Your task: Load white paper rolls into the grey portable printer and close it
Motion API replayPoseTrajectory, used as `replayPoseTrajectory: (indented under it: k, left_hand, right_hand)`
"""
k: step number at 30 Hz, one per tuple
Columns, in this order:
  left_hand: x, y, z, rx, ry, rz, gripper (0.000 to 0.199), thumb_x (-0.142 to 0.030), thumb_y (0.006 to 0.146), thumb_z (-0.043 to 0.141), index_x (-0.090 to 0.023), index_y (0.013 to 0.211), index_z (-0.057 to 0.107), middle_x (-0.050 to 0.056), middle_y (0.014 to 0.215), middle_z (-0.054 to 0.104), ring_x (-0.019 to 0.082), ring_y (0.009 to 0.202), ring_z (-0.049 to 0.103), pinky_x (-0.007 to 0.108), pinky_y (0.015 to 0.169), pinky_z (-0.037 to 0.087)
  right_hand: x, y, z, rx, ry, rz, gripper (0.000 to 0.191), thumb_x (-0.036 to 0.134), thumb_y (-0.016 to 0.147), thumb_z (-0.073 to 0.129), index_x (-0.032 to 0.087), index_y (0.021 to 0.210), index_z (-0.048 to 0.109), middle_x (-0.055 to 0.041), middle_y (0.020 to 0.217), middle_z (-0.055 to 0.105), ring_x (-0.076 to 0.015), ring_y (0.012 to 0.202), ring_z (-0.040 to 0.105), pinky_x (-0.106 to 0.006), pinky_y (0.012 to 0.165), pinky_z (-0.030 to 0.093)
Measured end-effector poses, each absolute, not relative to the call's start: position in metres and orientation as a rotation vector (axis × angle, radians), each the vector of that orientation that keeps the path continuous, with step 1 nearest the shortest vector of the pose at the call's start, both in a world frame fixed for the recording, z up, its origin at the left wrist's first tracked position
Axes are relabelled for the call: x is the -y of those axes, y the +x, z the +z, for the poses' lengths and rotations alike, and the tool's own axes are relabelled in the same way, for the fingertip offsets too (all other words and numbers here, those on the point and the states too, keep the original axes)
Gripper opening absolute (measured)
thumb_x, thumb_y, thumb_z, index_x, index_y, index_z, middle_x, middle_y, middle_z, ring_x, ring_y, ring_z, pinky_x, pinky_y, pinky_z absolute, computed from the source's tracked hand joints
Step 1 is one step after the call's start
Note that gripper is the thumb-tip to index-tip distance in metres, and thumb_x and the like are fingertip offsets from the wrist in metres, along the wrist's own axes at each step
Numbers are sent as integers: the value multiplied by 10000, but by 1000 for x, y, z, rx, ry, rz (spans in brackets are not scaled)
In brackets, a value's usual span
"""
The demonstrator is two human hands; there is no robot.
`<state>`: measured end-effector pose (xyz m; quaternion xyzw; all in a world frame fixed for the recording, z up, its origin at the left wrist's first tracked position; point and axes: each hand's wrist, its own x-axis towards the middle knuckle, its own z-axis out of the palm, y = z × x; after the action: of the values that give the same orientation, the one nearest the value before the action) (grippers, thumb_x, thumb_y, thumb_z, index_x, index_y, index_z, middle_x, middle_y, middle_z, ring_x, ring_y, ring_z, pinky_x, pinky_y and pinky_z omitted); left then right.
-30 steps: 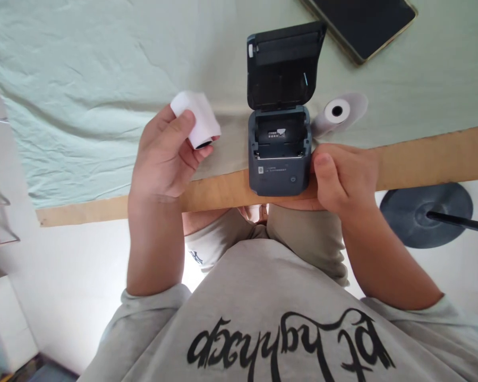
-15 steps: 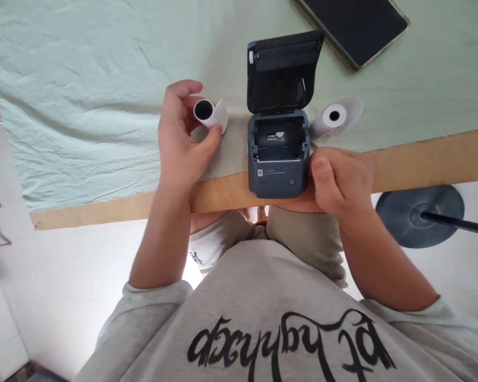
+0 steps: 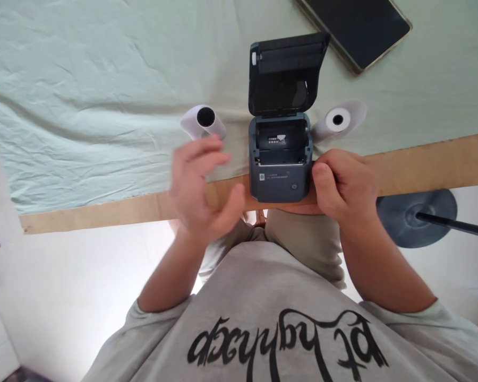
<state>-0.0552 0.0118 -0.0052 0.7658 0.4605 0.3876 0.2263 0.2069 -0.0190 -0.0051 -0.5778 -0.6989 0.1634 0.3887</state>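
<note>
A dark blue-grey label printer (image 3: 281, 183) stands near the table's front edge with its black lid (image 3: 289, 74) raised and an open paper bay facing me. Against its lower right side is my right hand (image 3: 344, 185), fingers curled and thumb folded over; what they hold, if anything, is hidden. My left hand (image 3: 201, 188), blurred, hovers left of the printer with fingers apart and nothing in it. Just beyond it, a white paper roll with a wide black core (image 3: 217, 126) stands on the cloth. Another white paper roll (image 3: 334, 124), its core smaller, stands right of the printer with a loose paper end.
Light green cloth (image 3: 103, 90) covers the table, leaving a bare wooden strip (image 3: 434, 159) along the front edge. A dark phone (image 3: 358, 32) lies at the back right. Below the table on the right is a round black base with a pole (image 3: 418, 217).
My left hand has let go of the wide-cored paper roll, which now stands on the cloth. That hand has moved toward me and right. My right hand stays beside the printer.
</note>
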Motion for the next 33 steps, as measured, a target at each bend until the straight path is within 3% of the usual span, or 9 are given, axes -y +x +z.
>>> replayPoseTrajectory:
  k: [4,7,9,11,13,16,21,26,33]
  left_hand:
    - [-3,-33,-12,-1264,2112,1009,587,-607,961,680,-309,1412,452,64,1409,559,307,1509,416,571,1247,454]
    - [-3,-22,-17,-1208,2176,1026,502,-507,986,646,-290,1402,468,97,1380,580,302,1402,537,542,1175,527]
    - [-2,-19,-16,-1153,2234,1093,433,-405,990,617,-269,1380,487,116,1338,595,278,1305,607,503,1123,568]
    - [1,-17,-15,-1127,2264,1144,405,-335,978,602,-252,1362,501,126,1308,601,264,1256,637,479,1096,587]
    - [3,-17,-14,-1130,2262,1153,402,-321,971,599,-245,1354,505,131,1308,601,267,1259,641,479,1097,588]
    - [4,-17,-14,-1132,2261,1156,379,-322,968,592,-238,1330,520,142,1317,609,268,1256,648,476,1092,591]
    - [4,-19,-16,-1149,2213,1139,334,-296,961,585,-250,1290,550,130,1336,626,277,1258,653,478,1099,579]
    - [4,-20,-16,-1155,2118,1146,317,-273,955,574,-239,1270,565,127,1312,649,264,1263,662,443,1068,594]
    - [7,-19,-15,-1166,2094,1108,323,-306,948,566,-232,1263,569,132,1333,641,272,1276,657,436,1024,616]
  right_hand:
    - [17,217,-1,1536,-1500,254,191,410,932,667,231,928,603,-7,750,544,-108,606,477,-307,561,355]
    - [1,230,10,1696,-1488,67,358,386,845,733,228,1143,612,-105,1078,622,-236,988,632,-370,731,478]
    - [-12,235,15,1894,-1519,72,532,308,806,752,241,1300,564,-157,1330,596,-319,1284,574,-439,909,525]
    - [-22,237,15,2020,-1564,177,592,205,806,725,281,1359,527,-142,1441,578,-308,1363,551,-464,1038,517]
    - [-26,238,8,2046,-1584,233,556,169,821,697,302,1338,541,-115,1373,639,-279,1280,616,-459,1057,520]
    - [-26,242,-7,1976,-1627,169,502,254,834,726,286,1308,568,-118,1249,697,-258,1132,673,-430,978,544]
    - [-20,244,-18,1868,-1674,124,506,382,808,761,250,1260,575,-92,1136,719,-251,991,697,-438,865,557]
    - [-11,231,-6,1651,-1604,150,388,473,817,792,258,1065,585,-98,1018,703,-212,853,660,-388,761,529]
    - [-3,210,31,1910,-1364,223,292,376,976,600,304,1258,600,-93,1211,701,-255,1179,700,-459,1012,562]
